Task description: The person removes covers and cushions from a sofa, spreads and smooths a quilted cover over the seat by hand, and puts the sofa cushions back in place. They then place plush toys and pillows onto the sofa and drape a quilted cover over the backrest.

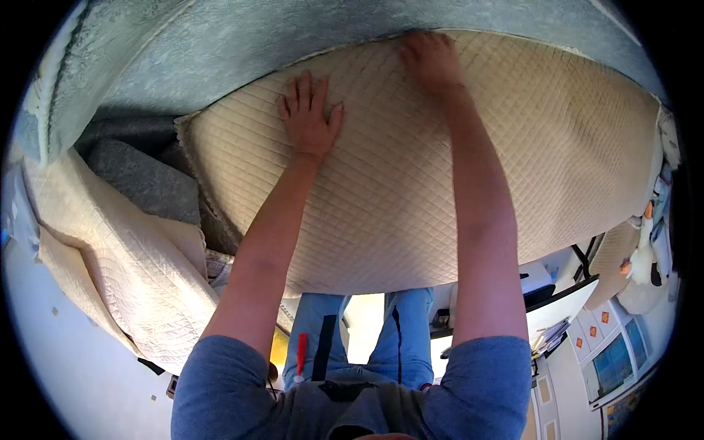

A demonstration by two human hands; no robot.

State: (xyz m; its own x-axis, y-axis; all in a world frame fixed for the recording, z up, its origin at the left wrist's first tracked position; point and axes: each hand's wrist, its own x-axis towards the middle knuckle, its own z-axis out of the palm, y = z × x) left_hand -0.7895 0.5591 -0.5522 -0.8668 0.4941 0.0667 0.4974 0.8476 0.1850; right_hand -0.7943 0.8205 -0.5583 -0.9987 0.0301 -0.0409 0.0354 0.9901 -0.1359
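Observation:
A beige quilted sofa cover lies spread over the seat in front of me. My left hand rests flat on it with the fingers spread, holding nothing. Further up and to the right, my right hand is at the cover's far edge, where it meets the blue-grey sofa back. Its fingers are bent and close together on that edge, and their tips are partly hidden.
At left, a dark grey seat part shows beside another pale quilted cover draped down. A white goose plush sits at far right. A white desk and cabinet stand behind me.

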